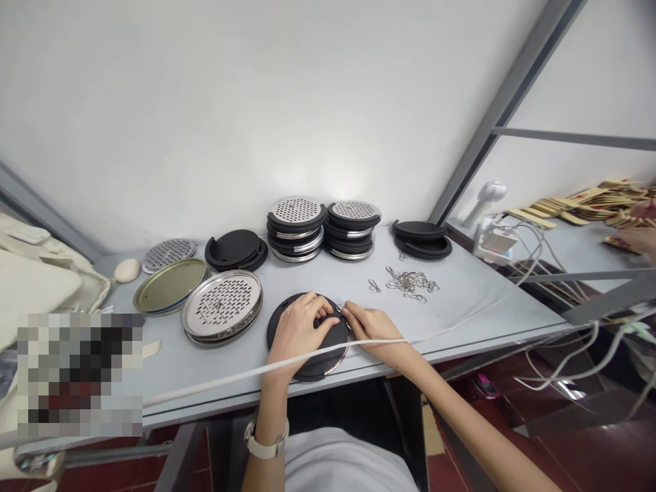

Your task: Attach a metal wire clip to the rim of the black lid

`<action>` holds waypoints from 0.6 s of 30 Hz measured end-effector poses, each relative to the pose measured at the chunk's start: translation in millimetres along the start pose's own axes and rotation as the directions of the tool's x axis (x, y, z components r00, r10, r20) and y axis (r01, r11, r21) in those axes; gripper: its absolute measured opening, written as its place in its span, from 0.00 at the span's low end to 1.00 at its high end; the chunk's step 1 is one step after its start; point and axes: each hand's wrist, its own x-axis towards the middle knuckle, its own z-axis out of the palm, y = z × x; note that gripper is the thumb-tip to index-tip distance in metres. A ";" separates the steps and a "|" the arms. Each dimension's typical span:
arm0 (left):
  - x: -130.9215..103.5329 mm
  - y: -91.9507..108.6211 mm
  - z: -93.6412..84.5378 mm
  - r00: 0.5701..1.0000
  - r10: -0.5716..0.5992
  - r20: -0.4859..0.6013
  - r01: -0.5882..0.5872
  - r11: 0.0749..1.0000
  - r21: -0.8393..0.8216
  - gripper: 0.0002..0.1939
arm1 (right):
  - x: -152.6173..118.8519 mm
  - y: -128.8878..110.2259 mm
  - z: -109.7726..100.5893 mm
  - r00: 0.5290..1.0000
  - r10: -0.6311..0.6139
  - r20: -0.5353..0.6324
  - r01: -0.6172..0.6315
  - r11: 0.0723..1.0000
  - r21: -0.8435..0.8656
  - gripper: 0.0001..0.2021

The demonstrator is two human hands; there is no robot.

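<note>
A black round disc (328, 345) lies at the table's front edge, with a thin metal rim showing on its right side. My left hand (306, 324) is on top of it, fingers bent and pressing on its surface, thumb stretched towards the right edge. At that edge, my right hand (370, 326) pinches a small metal clip (340, 311), which is partly hidden by the fingertips. Similar wire clips (410, 281) lie in a loose heap behind my right hand. To the left sits a perforated metal disc (225, 307) stacked on another round piece.
Two stacks of black-rimmed perforated discs (296, 229) stand by the wall. More black covers (423, 239) lie right of them. A gold lid (171, 285) rests at left. A white cable (225, 383) crosses in front. Another person's hand (638, 240) shows far right.
</note>
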 end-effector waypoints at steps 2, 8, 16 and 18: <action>0.0 -0.2 -0.2 1.000 -0.003 0.000 0.003 1.000 -0.001 0.02 | 0.5 0.3 0.7 1.000 0.002 0.004 -0.002 1.000 -0.010 0.14; 0.1 -0.6 -0.5 1.000 -0.004 0.002 0.004 1.000 0.001 0.02 | 0.8 0.3 1.2 1.000 0.007 0.008 -0.006 1.000 -0.026 0.14; 0.0 -1.3 -0.3 1.000 -0.005 -0.002 0.005 1.000 -0.005 0.02 | 0.3 1.0 0.7 1.000 -0.014 0.017 0.014 1.000 -0.015 0.13; -0.1 -1.6 0.2 1.000 -0.005 -0.005 0.005 1.000 -0.006 0.02 | 0.6 1.1 0.8 1.000 -0.017 0.019 0.017 1.000 -0.016 0.13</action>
